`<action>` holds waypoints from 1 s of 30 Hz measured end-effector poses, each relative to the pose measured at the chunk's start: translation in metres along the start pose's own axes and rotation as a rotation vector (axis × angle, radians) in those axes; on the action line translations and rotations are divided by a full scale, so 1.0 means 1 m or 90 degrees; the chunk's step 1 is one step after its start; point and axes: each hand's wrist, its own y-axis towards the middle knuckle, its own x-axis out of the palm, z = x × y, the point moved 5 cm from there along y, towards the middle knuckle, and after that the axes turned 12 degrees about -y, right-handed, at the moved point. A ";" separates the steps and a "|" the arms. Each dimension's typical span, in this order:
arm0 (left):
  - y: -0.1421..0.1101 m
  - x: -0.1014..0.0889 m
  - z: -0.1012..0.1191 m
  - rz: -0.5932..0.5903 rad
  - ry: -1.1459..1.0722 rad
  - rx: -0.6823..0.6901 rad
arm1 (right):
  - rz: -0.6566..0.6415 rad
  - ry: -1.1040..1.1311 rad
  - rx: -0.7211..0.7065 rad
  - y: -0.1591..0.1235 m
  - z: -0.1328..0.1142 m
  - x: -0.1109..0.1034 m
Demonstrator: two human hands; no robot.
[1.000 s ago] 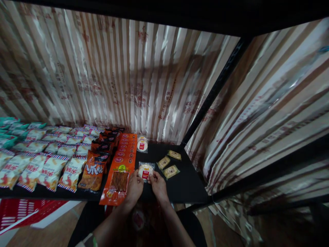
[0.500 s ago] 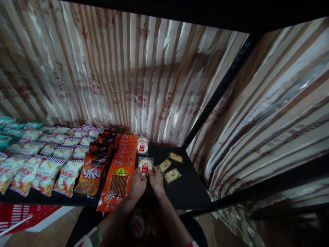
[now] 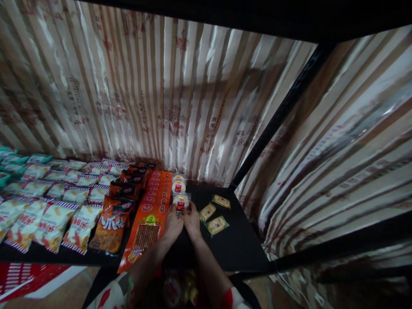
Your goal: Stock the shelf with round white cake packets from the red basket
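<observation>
Between my two hands is a round white packaged cracker (image 3: 180, 201) in a clear wrapper with a red label. My left hand (image 3: 173, 223) grips its near left edge, and my right hand (image 3: 192, 219) grips its near right edge. Just behind it lie similar round white packets (image 3: 178, 185), the rear one partly covered. To the left, a row of overlapping orange snack-stick packs (image 3: 148, 219) runs front to back. Several small yellow wrapped cakes (image 3: 217, 224) lie to the right of my right hand.
Brown-orange snack bags (image 3: 111, 225) and white striped-edge bags (image 3: 54, 221) fill the black shelf (image 3: 238, 249) on the left, with green bags (image 3: 13, 163) beyond. A slanted black post (image 3: 277, 120) stands at the right rear. Below left is a red basket (image 3: 28, 274).
Both hands have pushed the round packet away from me, closer to the similar packets behind it. The view has shifted slightly.
</observation>
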 end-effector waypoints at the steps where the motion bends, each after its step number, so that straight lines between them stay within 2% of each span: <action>1: 0.003 0.000 0.001 0.001 -0.003 -0.002 | 0.002 -0.003 -0.001 0.002 0.000 0.001; 7: 0.017 -0.003 0.005 0.016 -0.028 -0.023 | 0.028 -0.006 -0.027 0.012 -0.004 0.006; 14: 0.033 -0.001 -0.001 0.040 0.010 0.051 | 0.043 -0.024 -0.047 0.023 -0.009 0.013; 21: 0.040 0.005 0.002 0.020 0.070 0.076 | 0.047 -0.052 -0.045 0.032 -0.010 0.016; 25: 0.041 0.009 0.005 -0.001 0.119 0.118 | 0.046 -0.083 -0.053 0.035 -0.011 0.017; 30: 0.047 0.008 0.002 0.028 0.067 0.102 | 0.058 -0.074 -0.062 0.040 -0.012 0.020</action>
